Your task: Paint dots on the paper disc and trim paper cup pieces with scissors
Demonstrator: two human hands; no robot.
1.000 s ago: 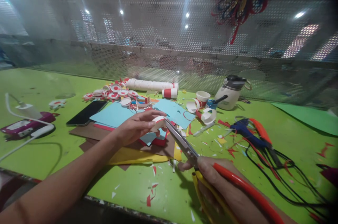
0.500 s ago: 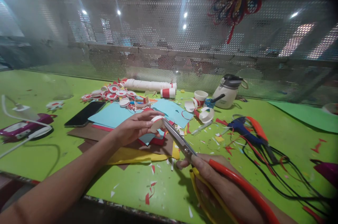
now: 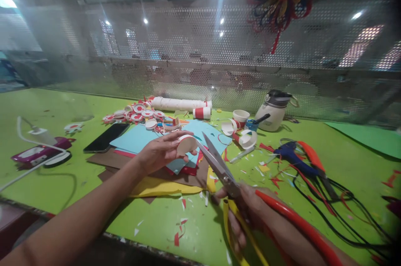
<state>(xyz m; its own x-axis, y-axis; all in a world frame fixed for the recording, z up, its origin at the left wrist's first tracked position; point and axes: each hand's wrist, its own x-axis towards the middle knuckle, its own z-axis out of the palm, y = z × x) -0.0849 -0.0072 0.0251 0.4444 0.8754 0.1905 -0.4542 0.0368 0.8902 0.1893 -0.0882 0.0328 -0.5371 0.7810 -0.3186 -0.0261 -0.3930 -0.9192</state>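
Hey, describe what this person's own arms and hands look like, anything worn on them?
Both are bare. The left hand and its forearm show no sleeve, glove, watch or ring. The right hand is also ungloved, with no visible ring; its wrist runs out of the picture, so any sleeve there can't be seen.

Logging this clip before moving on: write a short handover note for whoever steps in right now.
Left hand: pinches a small paper cup on its side over the blue paper.
Right hand: holds the scissors, blades open at the cup's rim.
Done: cut red-and-white discs lie piled behind the phone.
Left: more cups stand uncut; scraps litter the green table.
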